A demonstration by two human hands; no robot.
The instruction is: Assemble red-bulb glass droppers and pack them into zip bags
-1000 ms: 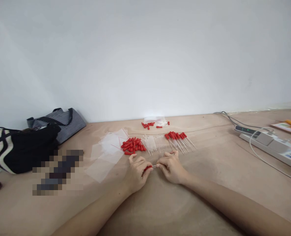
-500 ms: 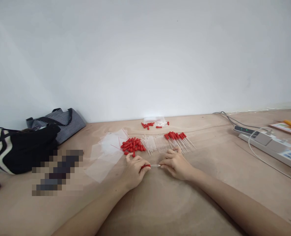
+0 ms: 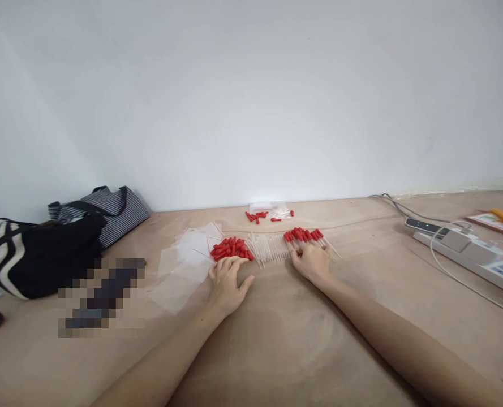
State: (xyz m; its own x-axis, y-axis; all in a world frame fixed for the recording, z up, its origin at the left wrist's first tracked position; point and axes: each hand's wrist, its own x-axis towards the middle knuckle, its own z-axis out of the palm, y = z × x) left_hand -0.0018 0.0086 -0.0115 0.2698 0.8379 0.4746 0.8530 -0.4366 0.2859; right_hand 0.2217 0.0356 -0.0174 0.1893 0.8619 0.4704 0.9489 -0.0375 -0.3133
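Observation:
My left hand (image 3: 228,287) lies palm down just in front of a heap of red rubber bulbs (image 3: 229,249), its fingers spread and touching the near edge of the heap. No object shows in it. My right hand (image 3: 313,261) reaches into a row of droppers, thin clear tubes capped with red bulbs (image 3: 302,234). Its fingers are bent down around a dropper among the others, and the fingertips are partly hidden. Between the hands lies a row of bare clear tubes (image 3: 270,247), side by side.
Clear plastic bags (image 3: 183,265) lie left of the heap. Farther back, a few loose red bulbs (image 3: 257,215) lie near a small bag (image 3: 272,208) by the wall. Fabric bags (image 3: 56,254) are at the left, a power strip (image 3: 467,254) with cables at the right.
My left hand has let go of the dropper held between both hands and opened toward the bulb heap. My right hand has moved forward to the row of capped droppers.

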